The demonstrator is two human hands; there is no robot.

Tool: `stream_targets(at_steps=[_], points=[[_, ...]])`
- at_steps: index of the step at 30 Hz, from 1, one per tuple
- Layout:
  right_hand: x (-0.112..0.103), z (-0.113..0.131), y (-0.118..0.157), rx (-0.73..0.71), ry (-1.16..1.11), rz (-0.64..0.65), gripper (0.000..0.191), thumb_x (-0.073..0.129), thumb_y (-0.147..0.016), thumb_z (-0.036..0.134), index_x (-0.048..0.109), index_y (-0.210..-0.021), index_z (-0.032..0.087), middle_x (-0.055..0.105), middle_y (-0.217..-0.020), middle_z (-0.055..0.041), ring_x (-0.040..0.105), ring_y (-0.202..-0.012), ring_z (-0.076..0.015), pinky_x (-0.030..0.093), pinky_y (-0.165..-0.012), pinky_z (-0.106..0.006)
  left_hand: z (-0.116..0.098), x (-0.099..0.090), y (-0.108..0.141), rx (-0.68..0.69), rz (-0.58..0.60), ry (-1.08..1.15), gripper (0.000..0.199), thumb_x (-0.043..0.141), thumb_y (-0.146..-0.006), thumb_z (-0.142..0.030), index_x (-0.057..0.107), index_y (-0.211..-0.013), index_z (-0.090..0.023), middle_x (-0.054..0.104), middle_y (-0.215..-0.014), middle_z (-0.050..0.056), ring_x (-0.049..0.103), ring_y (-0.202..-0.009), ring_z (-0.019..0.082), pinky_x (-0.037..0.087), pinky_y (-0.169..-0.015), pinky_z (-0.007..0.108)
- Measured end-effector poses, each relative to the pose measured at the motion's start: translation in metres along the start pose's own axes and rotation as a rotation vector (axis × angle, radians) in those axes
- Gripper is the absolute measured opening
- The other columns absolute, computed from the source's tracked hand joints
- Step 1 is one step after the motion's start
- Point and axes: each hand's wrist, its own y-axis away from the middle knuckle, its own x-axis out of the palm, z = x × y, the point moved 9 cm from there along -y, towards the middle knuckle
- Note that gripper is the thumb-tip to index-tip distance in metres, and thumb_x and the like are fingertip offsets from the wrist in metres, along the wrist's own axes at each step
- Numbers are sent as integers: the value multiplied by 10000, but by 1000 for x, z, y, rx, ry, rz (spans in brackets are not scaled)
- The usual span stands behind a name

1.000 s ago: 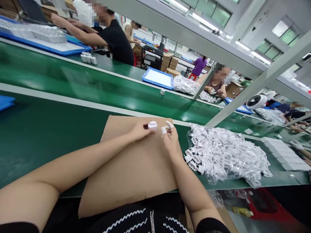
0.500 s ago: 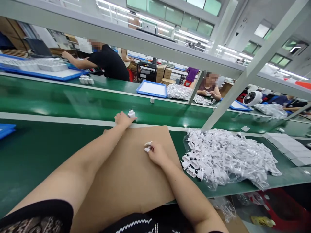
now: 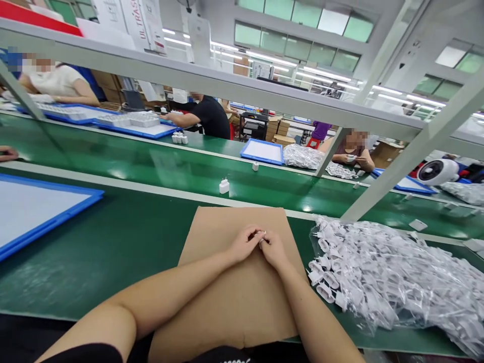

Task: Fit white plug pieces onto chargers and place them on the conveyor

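Over the brown cardboard sheet, my left hand and my right hand meet at the fingertips. Both hands are closed, with fingers pinched together. Something small and whitish shows between them, but I cannot make out whether it is a held part or the white finger covers. A white plug adapter stands upright on the green strip beyond the cardboard, apart from both hands. To the right of my right hand lies a big heap of white plug parts in clear plastic.
A blue-rimmed tray lies at the left. Slanted metal posts and a crossbar span the bench. People work across it, and another person's hand shows at the left edge.
My left hand has let go of the white adapter and come back to meet my right hand over the cardboard. The view has turned left, showing more of the blue-rimmed tray.
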Motion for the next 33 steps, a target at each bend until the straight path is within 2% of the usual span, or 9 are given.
stream_targets(at_steps=[7, 10, 13, 17, 20, 22, 28, 33], points=[[4, 5, 0, 96, -146, 107, 269, 491, -839, 400, 488, -639, 220, 491, -672, 8, 430, -645, -147, 348, -635, -282, 6, -7, -4, -41, -8, 84, 335, 614, -966, -511, 745, -1004, -205, 699, -1056, 109, 660, -1007, 251, 531, -959, 414], [7, 0, 1, 184, -191, 150, 345, 509, -838, 504, 462, -642, 225, 435, -628, 21, 367, -614, -137, 300, -607, -277, 5, -11, -3, -55, -42, 102, 336, 628, -957, -526, 742, -989, -211, 684, -1059, 105, 651, -1022, 250, 530, -958, 400], [10, -3, 2, 235, -246, 179, 413, 526, -844, 584, 491, -658, 217, 472, -639, 7, 375, -621, -138, 296, -604, -274, 4, -12, -3, -66, -53, 123, 362, 608, -972, -550, 734, -982, -211, 673, -1063, 102, 652, -1015, 244, 528, -948, 386], [12, -3, 6, 260, -296, 209, 502, 472, -895, 660, 554, -690, 210, 569, -683, -30, 439, -623, -151, 331, -596, -279, 8, -7, -3, -133, -9, 226, 410, 560, -998, -595, 686, -959, -207, 661, -1033, 84, 646, -751, 180, 546, -758, 353], [10, 0, 7, 261, -291, 200, 548, 435, -913, 686, 569, -679, 209, 587, -680, -46, 457, -616, -162, 338, -595, -297, 11, 1, -1, -184, 59, 279, 410, 533, -1014, -595, 646, -924, -211, 640, -820, 38, 609, -623, 165, 521, -690, 345], [9, 2, 8, 275, -278, 196, 570, 428, -925, 696, 571, -672, 207, 592, -685, -52, 464, -624, -169, 342, -608, -308, 12, 2, -1, -203, 71, 266, 395, 515, -1023, -570, 638, -904, -215, 625, -750, 26, 618, -636, 180, 513, -706, 351], [11, -1, 8, 319, -247, 206, 578, 481, -905, 725, 579, -654, 214, 581, -686, -51, 463, -634, -184, 352, -619, -326, 15, -6, -4, -215, 27, 141, 318, 530, -991, -489, 652, -835, -239, 685, -857, 69, 662, -833, 238, 513, -800, 387], [10, -6, 6, 327, -231, 206, 587, 470, -910, 738, 562, -653, 218, 578, -693, -53, 481, -648, -195, 360, -622, -333, 19, -4, -5, -233, 46, 127, 297, 515, -999, -451, 665, -852, -241, 695, -872, 72, 668, -863, 246, 507, -839, 397]])
